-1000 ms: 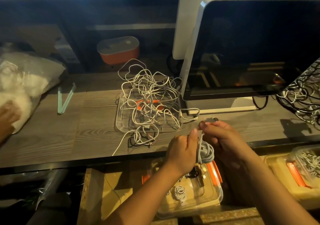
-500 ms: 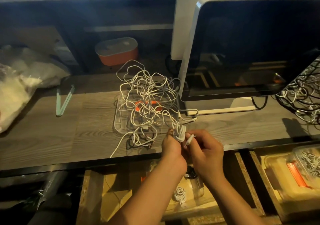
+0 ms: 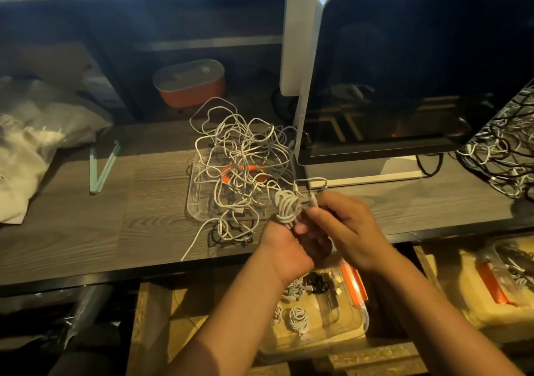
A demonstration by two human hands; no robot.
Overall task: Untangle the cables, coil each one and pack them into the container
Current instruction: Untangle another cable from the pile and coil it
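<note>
Looking across the whole bench, the wood-grain desk (image 3: 86, 225) fills the view, with a big dark monitor (image 3: 419, 72) standing on its right half. Middle of the desk, just left of the monitor's foot, sits the tangle of white cables (image 3: 242, 156), heaped over a clear tray (image 3: 192, 202). That is the unsorted stock, and it looks parked within easy reach so strands can be drawn toward the front edge. A second tangle (image 3: 502, 156), dark and light mixed, spills in at the far right, well apart from the work.

Down below the desk edge, right under the wrists, is the container (image 3: 364, 316): clear, orange latch on its side, with a few small coils (image 3: 299, 318) already lying in it. I'd judge it sits there so that a finished bundle goes straight down.

Now the hands, both raised over the desk's front edge. The left hand (image 3: 284, 248) has its fingers curled round the bottom of a coil (image 3: 286, 206), thumb up against it, so the loops stand upright and cannot spring apart. The right hand (image 3: 344, 225) is just beside it, fingertips pinching the cable's loose end (image 3: 312, 202) at the coil's side, which looks like a grip for wrapping or tucking that tail in.

So the cable in hand is wound but, by my reading, not yet secured or packed. Plenty of the heap remains, so the task is far from done.
</note>
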